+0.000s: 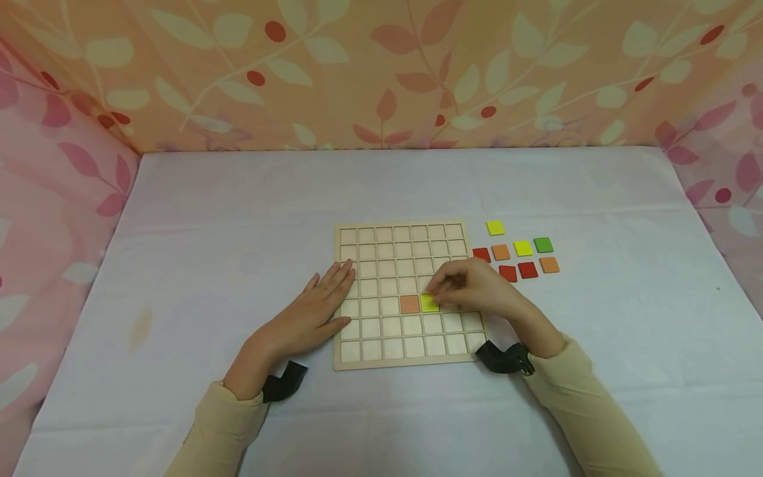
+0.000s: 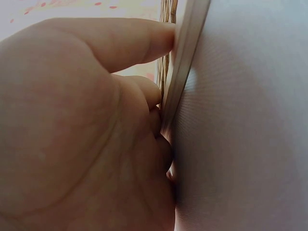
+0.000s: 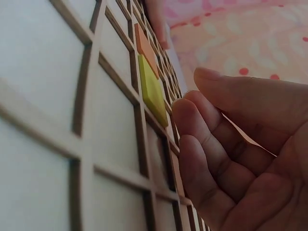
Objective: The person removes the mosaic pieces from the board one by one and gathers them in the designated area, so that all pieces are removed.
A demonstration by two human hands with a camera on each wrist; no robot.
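Note:
A wooden grid board (image 1: pixel 352 364) with square cells lies on the white cloth. Two square tiles sit side by side in it, an orange tile (image 1: pixel 409 305) and a yellow tile (image 1: pixel 429 303). My left hand (image 1: pixel 306 315) rests at the board's left edge, its fingers straight and the fingertips on the frame. Just above the yellow tile is my right hand (image 1: pixel 473 288), its fingers loosely bent. In the right wrist view nothing shows between the thumb and fingers, and the yellow tile (image 3: pixel 153 91) stands a little proud of its cell, apart from the fingertips.
Loose tiles lie right of the board: yellow ones (image 1: pixel 495 228), red ones (image 1: pixel 527 269), orange ones (image 1: pixel 550 264) and a green tile (image 1: pixel 543 244). A black wrist mount (image 1: pixel 285 382) is on the left wrist, another black wrist mount (image 1: pixel 503 358) on the right. Patterned curtains (image 1: pixel 357 73) surround the table.

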